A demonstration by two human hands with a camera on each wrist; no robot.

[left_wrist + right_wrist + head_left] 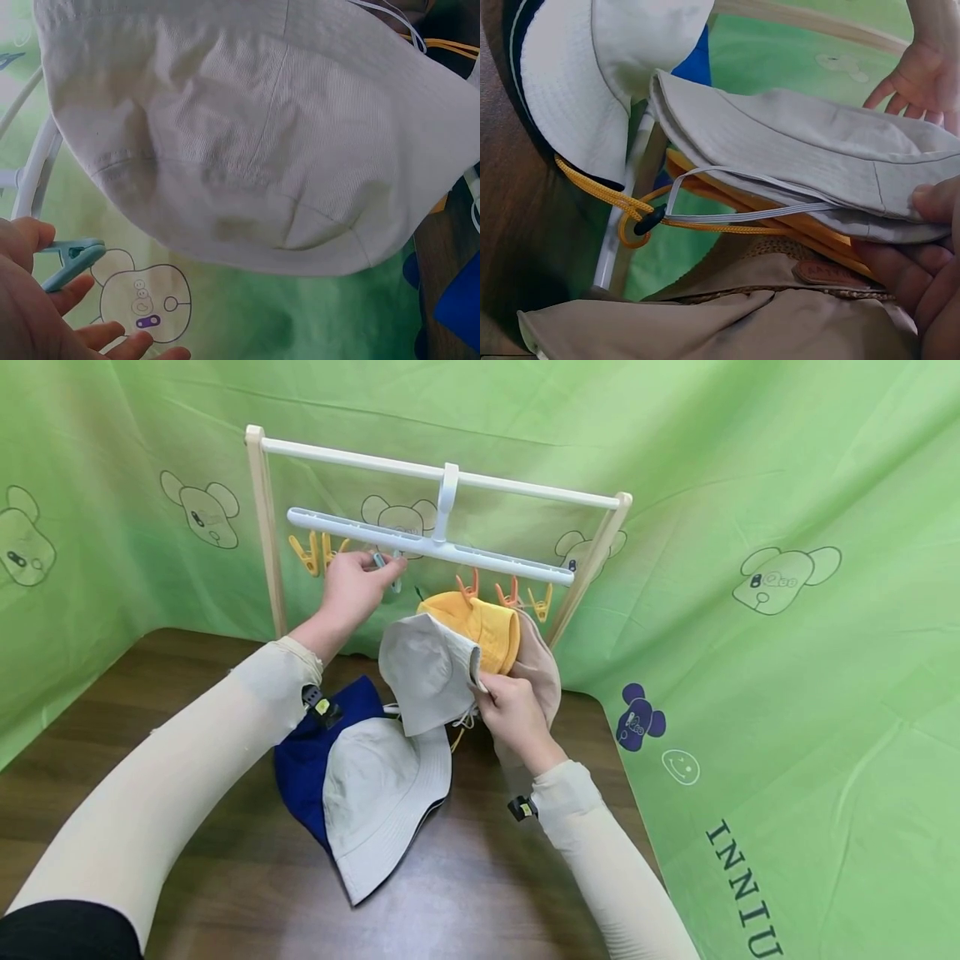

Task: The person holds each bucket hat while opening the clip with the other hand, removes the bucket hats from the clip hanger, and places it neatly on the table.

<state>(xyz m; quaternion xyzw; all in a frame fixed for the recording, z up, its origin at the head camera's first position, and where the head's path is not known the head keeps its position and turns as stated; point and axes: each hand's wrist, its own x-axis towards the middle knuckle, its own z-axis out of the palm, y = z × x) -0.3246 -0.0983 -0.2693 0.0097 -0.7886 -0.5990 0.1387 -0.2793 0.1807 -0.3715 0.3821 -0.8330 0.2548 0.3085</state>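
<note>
My left hand [354,587] pinches a light blue clothespin [73,259] between thumb and forefinger, just under the white hanger bar [360,532]. With my right hand [516,714] I grip the brim of a light grey bucket hat [427,668], held up below the hanger. Behind it hang a yellow hat [491,631], under an orange clip [468,587], and a beige hat [542,668], near a second orange clip [507,594]. In the right wrist view, a white elastic cord [742,216] loops from the grey hat's brim.
A pale bucket hat [375,768] and a dark blue hat [303,768] lie on the brown wooden table [247,877]. The hanger hooks over a wooden-sided rack [352,460]. Yellow clips [306,556] hang at its left, another [539,603] at its right. Green printed cloth [810,710] surrounds the table.
</note>
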